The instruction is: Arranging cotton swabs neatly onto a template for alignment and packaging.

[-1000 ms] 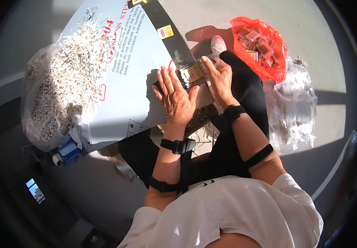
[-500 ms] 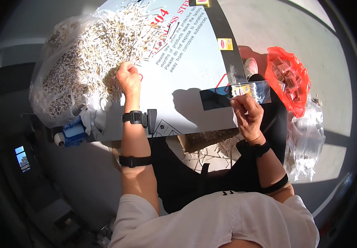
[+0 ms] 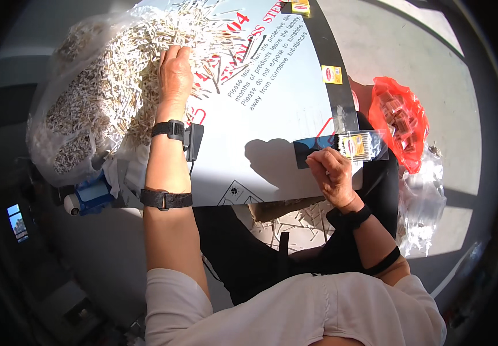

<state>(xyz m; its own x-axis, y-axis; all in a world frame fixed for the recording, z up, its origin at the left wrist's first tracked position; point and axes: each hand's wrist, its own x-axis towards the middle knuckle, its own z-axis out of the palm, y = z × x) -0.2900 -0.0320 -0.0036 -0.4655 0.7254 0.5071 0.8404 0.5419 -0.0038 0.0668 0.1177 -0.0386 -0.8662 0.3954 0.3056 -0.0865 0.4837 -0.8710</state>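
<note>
The person's left hand (image 3: 175,74), at upper left, rests its close-set fingers against the pile of cotton swabs (image 3: 130,78); whether it grips any cannot be told. The right hand (image 3: 333,174), right of centre, curls beside the swab packet (image 3: 355,146), its hold unclear.

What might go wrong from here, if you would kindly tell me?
The clear packet by the right hand seems to jut past the edge of the table, so a nudge might tip it off. The left hand is at the loose heap of swabs, which could spill or scatter further.
</note>
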